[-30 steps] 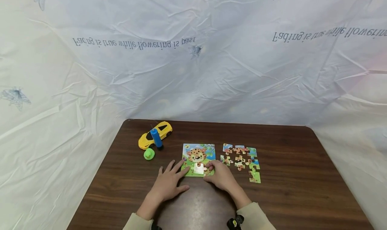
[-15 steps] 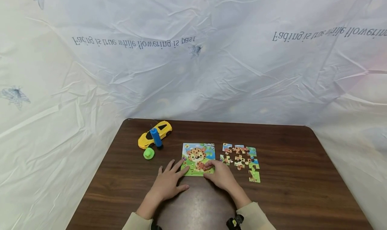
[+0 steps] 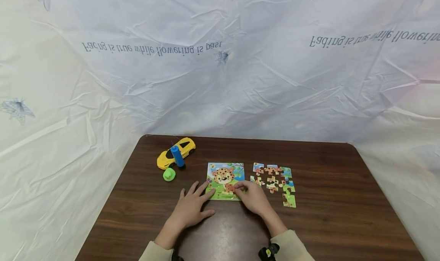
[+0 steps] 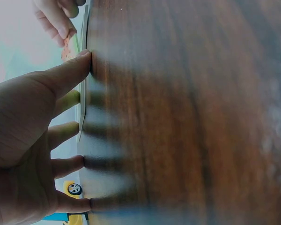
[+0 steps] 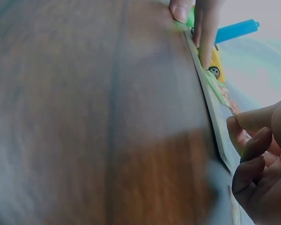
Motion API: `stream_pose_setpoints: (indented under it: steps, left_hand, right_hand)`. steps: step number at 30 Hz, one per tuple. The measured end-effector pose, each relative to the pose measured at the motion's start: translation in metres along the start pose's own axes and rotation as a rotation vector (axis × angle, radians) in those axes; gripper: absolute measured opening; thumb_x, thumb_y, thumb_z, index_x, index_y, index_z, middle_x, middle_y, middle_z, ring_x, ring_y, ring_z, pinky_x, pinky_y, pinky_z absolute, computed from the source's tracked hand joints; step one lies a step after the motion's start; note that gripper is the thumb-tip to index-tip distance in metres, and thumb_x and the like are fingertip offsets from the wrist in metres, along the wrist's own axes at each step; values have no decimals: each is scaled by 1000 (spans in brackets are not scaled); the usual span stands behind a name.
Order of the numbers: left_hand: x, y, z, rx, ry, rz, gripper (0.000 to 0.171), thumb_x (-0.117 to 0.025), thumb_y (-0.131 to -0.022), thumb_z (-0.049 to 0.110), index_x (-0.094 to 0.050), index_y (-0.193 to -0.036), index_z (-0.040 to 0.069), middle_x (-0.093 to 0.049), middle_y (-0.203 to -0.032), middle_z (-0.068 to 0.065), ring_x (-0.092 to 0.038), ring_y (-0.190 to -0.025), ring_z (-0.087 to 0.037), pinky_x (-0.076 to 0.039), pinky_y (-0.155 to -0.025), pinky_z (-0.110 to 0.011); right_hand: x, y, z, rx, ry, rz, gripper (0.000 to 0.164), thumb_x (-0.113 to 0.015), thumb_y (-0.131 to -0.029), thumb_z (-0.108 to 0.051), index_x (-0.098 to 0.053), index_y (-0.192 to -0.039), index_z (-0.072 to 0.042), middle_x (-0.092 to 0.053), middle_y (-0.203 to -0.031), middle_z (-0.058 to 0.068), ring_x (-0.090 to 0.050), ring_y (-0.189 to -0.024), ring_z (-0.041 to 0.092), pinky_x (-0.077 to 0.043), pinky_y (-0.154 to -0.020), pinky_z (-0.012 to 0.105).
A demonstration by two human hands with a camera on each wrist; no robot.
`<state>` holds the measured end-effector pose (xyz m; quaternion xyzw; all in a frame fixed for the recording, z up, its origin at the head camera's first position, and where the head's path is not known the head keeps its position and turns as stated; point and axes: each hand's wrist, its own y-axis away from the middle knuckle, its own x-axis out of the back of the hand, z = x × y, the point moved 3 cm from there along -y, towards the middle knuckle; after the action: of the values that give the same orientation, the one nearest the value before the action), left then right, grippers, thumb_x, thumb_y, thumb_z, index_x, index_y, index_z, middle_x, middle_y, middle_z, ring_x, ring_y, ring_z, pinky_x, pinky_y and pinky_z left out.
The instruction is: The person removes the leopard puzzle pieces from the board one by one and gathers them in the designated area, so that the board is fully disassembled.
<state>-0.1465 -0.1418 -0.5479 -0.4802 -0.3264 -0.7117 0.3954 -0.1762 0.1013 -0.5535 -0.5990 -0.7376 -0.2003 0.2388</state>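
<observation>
A square jigsaw board (image 3: 237, 171) with a leopard cub picture lies on the table in the head view. My right hand (image 3: 254, 198) is over its lower right part and pinches a spotted orange and green puzzle piece (image 5: 234, 108) between thumb and fingertip. The right wrist view shows that piece tilted up from the board. My left hand (image 3: 191, 205) is spread flat, its index and middle fingertips resting at the board's left edge. The left thumb touches the tabletop in front of the board. Part of the board's lower right corner is hidden by my right hand.
Several loose puzzle pieces (image 3: 272, 183) lie right of the board. At the back left stand a yellow toy car (image 3: 187, 147), a blue cylinder (image 3: 177, 156) and a small green toy duck (image 3: 169, 174). A printed cloth (image 3: 220, 100) hangs behind the table (image 3: 326, 200).
A pale bare patch at the board's bottom middle has become covered by the spotted puzzle piece. My right thumb has shifted up toward the piece. The left hand stays put.
</observation>
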Motion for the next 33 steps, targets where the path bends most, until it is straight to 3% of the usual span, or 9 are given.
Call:
stream_pose_setpoints:
  steps: [10,24,33]
  left_hand:
    - [-2,-1,0,7,4,-13,70,-68,-97,56,-48,-158,27,-28,-169,-5,-26,-151,-47,-27,-102,-83]
    - [1,1,1,7,9,-12,70,-68,-97,55,-49,-158,26,-30,-169,-6,-28,-150,-48,-27,-101,-84]
    - [-1,0,1,12,-1,-12,70,-68,-97,57,-49,-158,27,-29,-169,-6,-27,-150,-48,-27,-101,-84]
  right_hand:
    - [34,12,7,-62,0,53,8,-71,-101,-17,-78,-102,-20,-70,-92,-8,-47,-57,15,-39,-54,32]
    - [87,32,37,-153,40,70,10,-70,-100,-13,-78,-105,-17,-72,-98,-4,-59,-82,16,-47,-72,36]
    - [113,48,58,-199,27,73,11,-68,-101,-13,-78,-106,-12,-73,-100,1,-60,-80,19,-47,-65,35]
